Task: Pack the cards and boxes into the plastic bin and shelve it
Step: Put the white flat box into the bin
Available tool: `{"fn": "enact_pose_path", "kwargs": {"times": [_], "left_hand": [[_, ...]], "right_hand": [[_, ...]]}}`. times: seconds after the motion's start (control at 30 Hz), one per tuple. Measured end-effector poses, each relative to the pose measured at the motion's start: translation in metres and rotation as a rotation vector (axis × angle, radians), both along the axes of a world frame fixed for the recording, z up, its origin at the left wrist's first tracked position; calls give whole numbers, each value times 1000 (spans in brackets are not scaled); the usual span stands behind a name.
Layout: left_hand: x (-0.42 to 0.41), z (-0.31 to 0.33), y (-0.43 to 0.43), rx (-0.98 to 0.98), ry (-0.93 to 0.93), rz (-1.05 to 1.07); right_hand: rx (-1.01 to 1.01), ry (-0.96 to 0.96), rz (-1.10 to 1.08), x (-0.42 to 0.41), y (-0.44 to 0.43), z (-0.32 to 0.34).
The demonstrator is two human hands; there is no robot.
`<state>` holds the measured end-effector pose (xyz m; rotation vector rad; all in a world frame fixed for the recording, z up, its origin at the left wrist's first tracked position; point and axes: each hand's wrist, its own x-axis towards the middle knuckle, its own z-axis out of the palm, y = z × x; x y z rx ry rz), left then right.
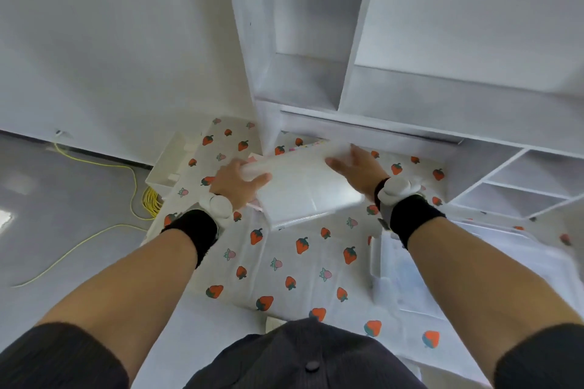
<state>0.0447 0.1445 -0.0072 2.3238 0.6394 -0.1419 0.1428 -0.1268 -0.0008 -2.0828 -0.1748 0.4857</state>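
Observation:
A translucent white plastic bin (303,189) is lifted above the strawberry-print table (284,262), tilted with its far end under the lowest board of the white shelf unit (363,133). My left hand (237,181) grips the bin's left edge. My right hand (357,167) holds its right side, fingers spread over the top. A colourful card edge (311,144) shows at the bin's far rim; the rest of its contents are hidden by the frosted plastic.
A second clear plastic bin (407,268) sits on the table at the right. A white open box (167,164) stands off the table's left edge. A yellow cable (148,199) lies on the grey floor. Small shelf cubbies (521,186) are at the right.

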Motion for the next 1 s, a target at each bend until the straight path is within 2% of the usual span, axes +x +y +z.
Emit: {"fn": "enact_pose_path", "kwargs": {"times": [0.2,0.33,0.63,0.77,0.83,1.0], "left_hand": [[20,37,-86,-82,-223,-42],[34,45,-149,-8,-267,-144],[38,35,-308,106,-322,-621],[27,23,-350,169,-292,-765],[23,15,-361,189,-240,-793],[12,2,-363,215,-149,-820]], "right_hand": [[314,90,-212,-9,-84,17],[378,122,-374,-18,-147,26],[303,237,-626,-82,-324,25],[207,338,-677,-105,-376,-10],[150,377,-662,-108,-392,-33],[-19,439,-654,-116,-370,-41]]}}
